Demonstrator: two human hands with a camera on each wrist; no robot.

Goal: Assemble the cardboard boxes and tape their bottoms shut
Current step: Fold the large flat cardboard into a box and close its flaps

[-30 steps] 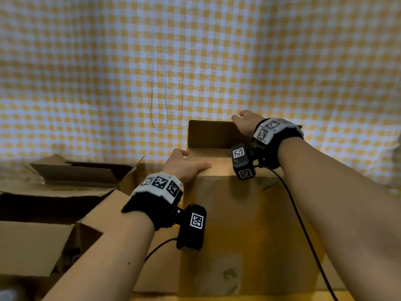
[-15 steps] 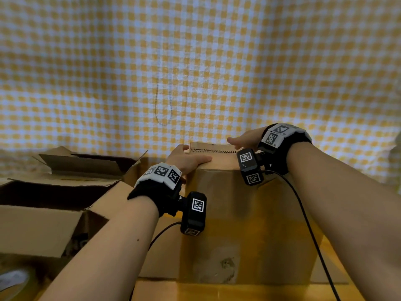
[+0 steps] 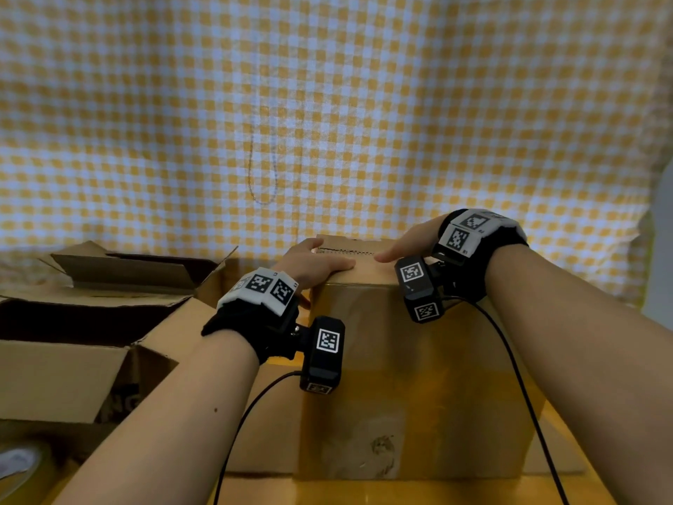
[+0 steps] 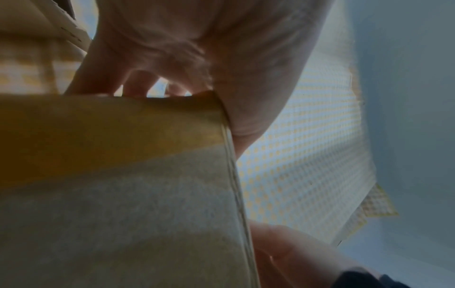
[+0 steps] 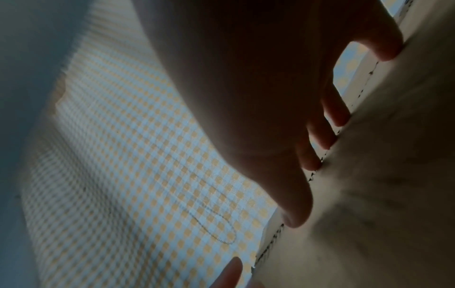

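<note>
A tall cardboard box (image 3: 418, 377) stands in front of me with its flaps folded flat on top. My left hand (image 3: 313, 266) lies on the left of the top flaps (image 3: 364, 273), fingers flat and pressing down. My right hand (image 3: 408, 240) presses the right side with straight fingers (image 5: 317, 136) along the seam between the flaps. In the left wrist view the left hand (image 4: 172, 58) rests over the box edge (image 4: 231, 155), fingertips on the flap. A roll of tape (image 3: 18, 464) shows at the bottom left corner.
Another opened cardboard box (image 3: 91, 315) with flaps spread out lies to the left. A yellow and white checked cloth (image 3: 327, 103) hangs behind as a backdrop. The box stands on a yellow table surface (image 3: 400, 493). Cables run from both wrist cameras.
The far flap, upright a second ago, has been folded down flat by my right hand. Both hands now press on the closed top.
</note>
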